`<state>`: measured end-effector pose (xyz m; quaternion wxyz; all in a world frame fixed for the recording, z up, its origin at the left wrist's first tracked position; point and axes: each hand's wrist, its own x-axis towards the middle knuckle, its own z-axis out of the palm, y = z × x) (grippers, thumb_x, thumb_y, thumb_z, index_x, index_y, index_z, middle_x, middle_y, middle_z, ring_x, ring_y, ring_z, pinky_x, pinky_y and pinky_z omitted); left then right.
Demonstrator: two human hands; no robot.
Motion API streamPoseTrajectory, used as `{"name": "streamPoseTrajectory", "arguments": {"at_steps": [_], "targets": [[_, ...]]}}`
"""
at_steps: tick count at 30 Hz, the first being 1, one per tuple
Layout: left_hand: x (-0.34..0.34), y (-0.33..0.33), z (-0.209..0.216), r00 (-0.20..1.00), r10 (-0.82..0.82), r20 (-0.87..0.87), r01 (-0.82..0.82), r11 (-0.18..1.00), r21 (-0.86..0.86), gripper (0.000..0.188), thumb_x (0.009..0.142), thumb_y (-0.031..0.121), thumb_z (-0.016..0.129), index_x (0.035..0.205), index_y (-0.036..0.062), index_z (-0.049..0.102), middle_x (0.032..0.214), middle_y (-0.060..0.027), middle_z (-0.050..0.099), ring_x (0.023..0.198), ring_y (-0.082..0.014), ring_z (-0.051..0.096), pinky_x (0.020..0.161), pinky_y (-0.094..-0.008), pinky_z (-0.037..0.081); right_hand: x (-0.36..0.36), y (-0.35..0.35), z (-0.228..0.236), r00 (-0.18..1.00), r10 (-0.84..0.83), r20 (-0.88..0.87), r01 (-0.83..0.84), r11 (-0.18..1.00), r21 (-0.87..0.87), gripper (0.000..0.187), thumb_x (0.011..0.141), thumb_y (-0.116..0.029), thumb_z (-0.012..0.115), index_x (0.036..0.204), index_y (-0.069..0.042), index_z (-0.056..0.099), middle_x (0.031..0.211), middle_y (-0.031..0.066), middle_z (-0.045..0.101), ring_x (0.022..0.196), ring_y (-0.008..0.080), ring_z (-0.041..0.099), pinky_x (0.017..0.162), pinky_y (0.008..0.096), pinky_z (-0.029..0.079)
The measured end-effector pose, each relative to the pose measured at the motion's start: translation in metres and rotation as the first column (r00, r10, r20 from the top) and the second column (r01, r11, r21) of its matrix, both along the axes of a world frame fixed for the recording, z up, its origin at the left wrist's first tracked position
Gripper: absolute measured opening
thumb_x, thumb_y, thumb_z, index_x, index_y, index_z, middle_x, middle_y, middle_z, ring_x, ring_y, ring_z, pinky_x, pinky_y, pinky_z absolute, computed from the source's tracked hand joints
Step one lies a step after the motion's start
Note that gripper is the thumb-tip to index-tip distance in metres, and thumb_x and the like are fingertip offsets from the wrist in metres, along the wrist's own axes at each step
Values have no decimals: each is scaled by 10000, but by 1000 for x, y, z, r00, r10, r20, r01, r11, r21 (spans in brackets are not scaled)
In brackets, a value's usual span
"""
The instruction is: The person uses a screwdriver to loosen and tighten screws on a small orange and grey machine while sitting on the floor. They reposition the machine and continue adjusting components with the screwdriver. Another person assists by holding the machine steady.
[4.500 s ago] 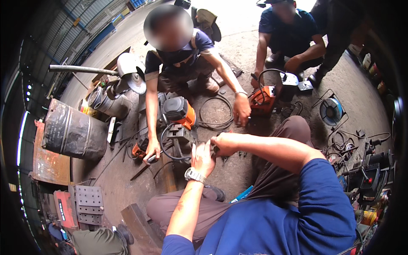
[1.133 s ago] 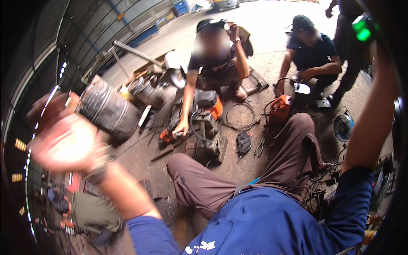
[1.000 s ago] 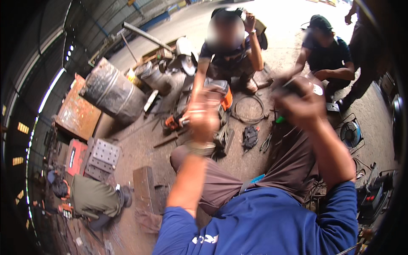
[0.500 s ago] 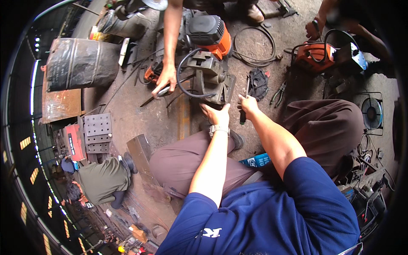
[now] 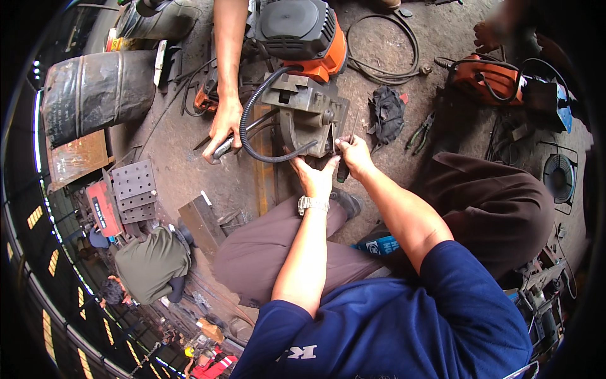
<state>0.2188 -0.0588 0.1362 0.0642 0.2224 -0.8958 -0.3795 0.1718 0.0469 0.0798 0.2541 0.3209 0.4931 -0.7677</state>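
Note:
A heavy machine with a grey metal body (image 5: 306, 110) and an orange-and-black motor (image 5: 297, 38) stands on the floor ahead. My left hand (image 5: 314, 177), with a metal watch at its wrist, grips the near lower edge of the grey body, its fingers partly hidden beneath. My right hand (image 5: 356, 156) is closed at the body's right corner. Below its fingers shows a screwdriver (image 5: 342, 172) with a dark, green-tipped handle; its shaft is hard to make out against the metal. A black corrugated cable (image 5: 249, 120) loops around the machine's left side.
A co-worker's hand (image 5: 226, 129) holds a grey-handled tool left of the machine. To the right lie a dark cloth-like bundle (image 5: 387, 114), pliers (image 5: 421, 131) and a second orange machine (image 5: 486, 79). A coiled cable (image 5: 413, 47) lies beyond. A drum (image 5: 101, 95) lies far left.
My right hand has moved left with the screwdriver to the machine's corner. My left hand stays at its lower edge. The view has shifted, and the co-worker's tool sits lower in it.

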Motion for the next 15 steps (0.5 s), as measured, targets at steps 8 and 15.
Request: {"name": "streamPoseTrajectory", "arguments": {"at_steps": [8,15], "targets": [[1,5,10,995,73,65,-74,997,9,1276,629,276,898,1470,-97,15,1523,-342,85,1431,-429,150,1181,-449,181,-8,7,-10,982,187,-29,-187,982,7,76,918,-97,604,903,-24,589,748,46,618,647,133,582,582,286,485],[11,34,-11,891,251,379,-421,771,479,364,923,225,660,1141,-67,644,978,-86,695,870,-149,597,812,-292,477,-26,46,-24,903,411,-126,-397,909,123,73,921,-117,611,885,-53,608,731,5,614,618,99,530,562,270,450]]}}
